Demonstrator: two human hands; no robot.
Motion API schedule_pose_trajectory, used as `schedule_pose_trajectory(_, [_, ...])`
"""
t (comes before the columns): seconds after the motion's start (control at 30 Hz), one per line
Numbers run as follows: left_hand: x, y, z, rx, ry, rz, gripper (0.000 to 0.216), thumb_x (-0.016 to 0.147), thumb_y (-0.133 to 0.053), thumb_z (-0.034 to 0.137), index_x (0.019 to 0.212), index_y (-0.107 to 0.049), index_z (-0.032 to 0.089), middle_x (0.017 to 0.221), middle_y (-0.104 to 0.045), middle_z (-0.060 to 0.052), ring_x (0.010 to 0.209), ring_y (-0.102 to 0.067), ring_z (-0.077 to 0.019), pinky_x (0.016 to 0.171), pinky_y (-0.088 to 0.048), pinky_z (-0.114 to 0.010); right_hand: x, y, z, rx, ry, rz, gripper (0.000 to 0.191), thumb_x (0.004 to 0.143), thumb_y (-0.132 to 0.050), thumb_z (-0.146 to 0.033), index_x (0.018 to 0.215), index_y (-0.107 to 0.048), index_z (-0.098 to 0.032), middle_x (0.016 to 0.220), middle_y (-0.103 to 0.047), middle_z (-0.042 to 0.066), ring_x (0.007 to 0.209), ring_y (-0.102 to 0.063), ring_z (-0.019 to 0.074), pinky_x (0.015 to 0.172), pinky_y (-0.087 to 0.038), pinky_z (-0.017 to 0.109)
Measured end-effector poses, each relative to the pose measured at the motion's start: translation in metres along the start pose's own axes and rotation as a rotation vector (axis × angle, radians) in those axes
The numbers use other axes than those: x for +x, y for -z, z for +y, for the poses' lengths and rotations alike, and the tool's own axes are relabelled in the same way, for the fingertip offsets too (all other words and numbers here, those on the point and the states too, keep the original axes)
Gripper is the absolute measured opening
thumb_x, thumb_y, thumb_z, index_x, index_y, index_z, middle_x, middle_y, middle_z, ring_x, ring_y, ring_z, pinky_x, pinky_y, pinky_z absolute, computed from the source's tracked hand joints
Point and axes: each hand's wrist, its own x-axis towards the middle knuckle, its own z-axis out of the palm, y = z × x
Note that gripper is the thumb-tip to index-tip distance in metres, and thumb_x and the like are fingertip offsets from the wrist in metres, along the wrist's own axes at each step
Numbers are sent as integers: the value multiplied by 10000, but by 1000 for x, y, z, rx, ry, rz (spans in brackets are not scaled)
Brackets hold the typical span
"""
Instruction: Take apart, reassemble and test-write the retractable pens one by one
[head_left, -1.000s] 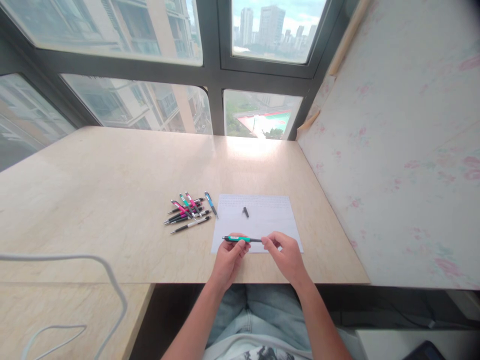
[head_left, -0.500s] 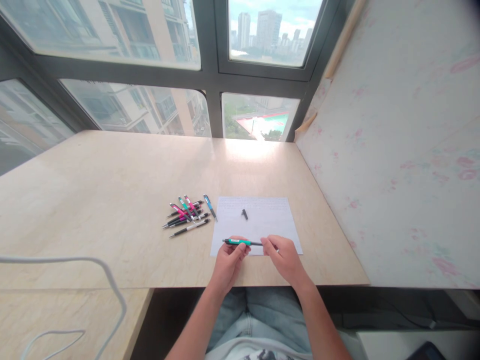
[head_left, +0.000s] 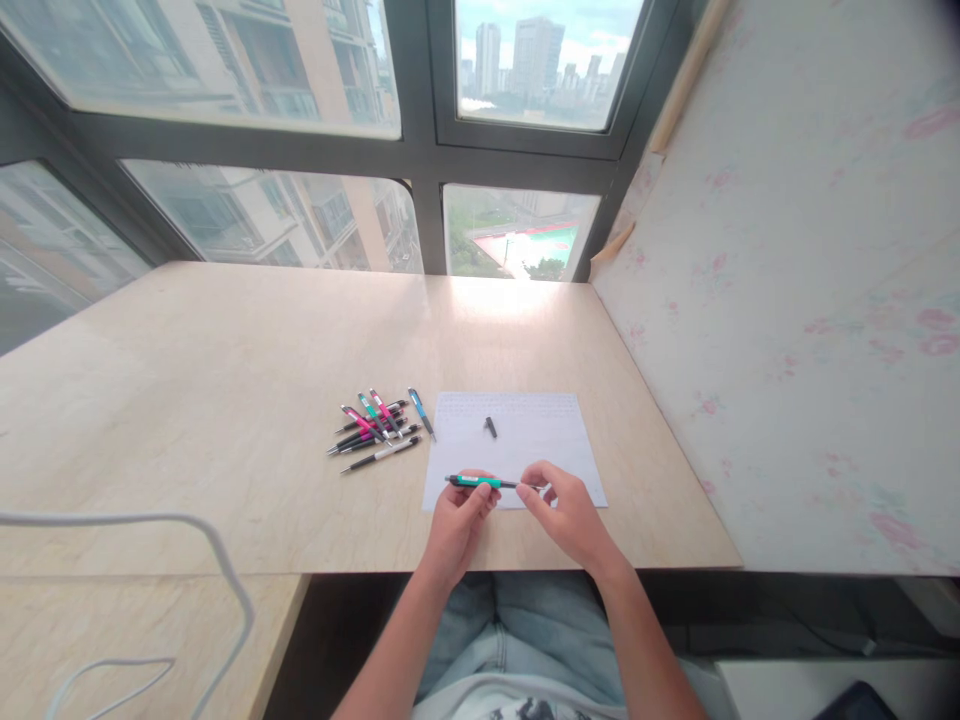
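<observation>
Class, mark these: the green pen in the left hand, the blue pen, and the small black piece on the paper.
Green pen (head_left: 495, 483), head view: on its green barrel.
Blue pen (head_left: 420, 409), head view: on its barrel.
Small black piece (head_left: 491, 429), head view: on its middle.

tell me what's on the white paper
On the white paper lies a small black piece, possibly a pen cap, below faint rows of writing. The left hand, right hand and green pen cover its near part; anything beneath them is hidden.

The white label (head_left: 469, 479) on the slim green-and-black pen (head_left: 494, 484): too small to read, folks, and the curved white cable (head_left: 112, 517) runs off the left edge
</observation>
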Motion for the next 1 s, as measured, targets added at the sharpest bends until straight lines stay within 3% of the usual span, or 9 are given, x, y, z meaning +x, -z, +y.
schedule_pose_trajectory(0.07, [0,-1,0,10,-6,2,200,725,-784,269,870,-706,156,823,-666,-31,736,-588,-124,750,-464,-268,0,-1,0,1,17,22,234,905,-520,-380,795,-614,-196,764,-657,25,689,-589,156,596,-447,244])
schedule_pose_trajectory(0.33, [-2,-5,1,90,-23,6,180,732,-774,293,821,-706,151,794,-674,-40,726,-600,-147,741,-461,-284,0,0,7,-49,-6,-19,515,976,-379,-433,555,-545,-189,528,-551,-8,523,-517,126,561,-390,255])
schedule_pose_trajectory(0.57, [-3,-6,3,80,-6,24,240,706,-794,315,852,-694,153,764,-687,-41,736,-615,-157,706,-463,-276,-2,0,3,-23,35,29,238,917,-512,-401,816,-601,-204,773,-654,27,673,-581,156,570,-429,246])
schedule_pose_trajectory(0.83, [-3,-2,2,84,12,-5,231,719,-788,289,875,-690,150,766,-698,-51,711,-609,-149,705,-465,-271,-1,-5,9,-138,19,2,480,995,-327,-428,601,-489,-207,545,-511,-17,524,-489,128,551,-376,250])
schedule_pose_trajectory(1.0, [-2,-4,2,44,-10,21,219,721,-787,285,872,-690,159,786,-694,-43,729,-615,-144,729,-474,-274,-1,-3,7,-95,48,27,336,942,-461,-448,761,-600,-201,698,-623,17,639,-559,154,597,-418,252])
